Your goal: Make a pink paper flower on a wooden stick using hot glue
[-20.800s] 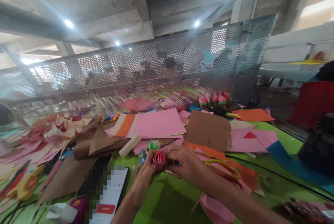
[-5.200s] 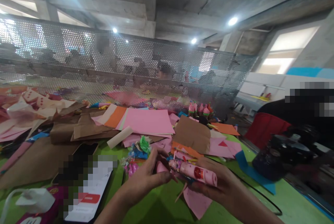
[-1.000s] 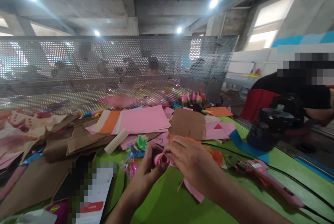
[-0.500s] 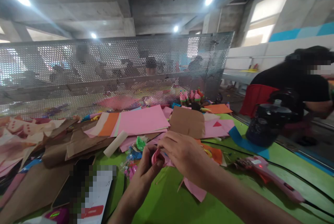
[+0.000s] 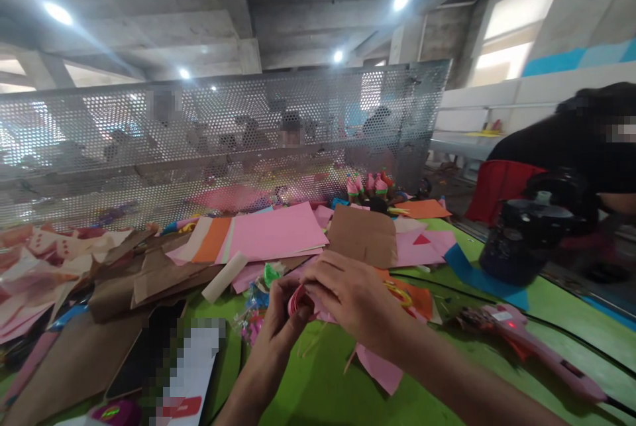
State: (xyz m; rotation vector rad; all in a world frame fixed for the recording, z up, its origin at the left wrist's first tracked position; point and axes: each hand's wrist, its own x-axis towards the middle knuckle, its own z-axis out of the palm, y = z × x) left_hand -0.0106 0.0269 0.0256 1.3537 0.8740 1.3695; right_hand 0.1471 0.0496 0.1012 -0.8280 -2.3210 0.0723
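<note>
Between my two hands is a small piece of pink paper wound in layered coils (image 5: 297, 300). My left hand (image 5: 278, 323) is closed round its lower side, thumb in front. From the right, my right hand (image 5: 345, 290) bends over it, fingertips pinched against its upper edge and partly hiding it. Just left of my hands lie a green crinkled piece (image 5: 271, 273) and clear plastic wrapping with blue and magenta bits. Below my right wrist, a pink paper scrap (image 5: 381, 366) lies on the green table (image 5: 322, 399).
A pink hot glue gun (image 5: 549, 356) with a cord lies at right. Pink sheets (image 5: 273, 230), brown paper (image 5: 362, 234) and a dark phone (image 5: 149, 346) surround my hands. Several pink cone-shaped pieces (image 5: 381, 185) stand before a perforated metal screen (image 5: 223, 141). A person (image 5: 561, 128) sits at right.
The whole view has shifted slightly, so things appear a little further right. Both hands stay on the coiled pink paper, with only slight finger movement.
</note>
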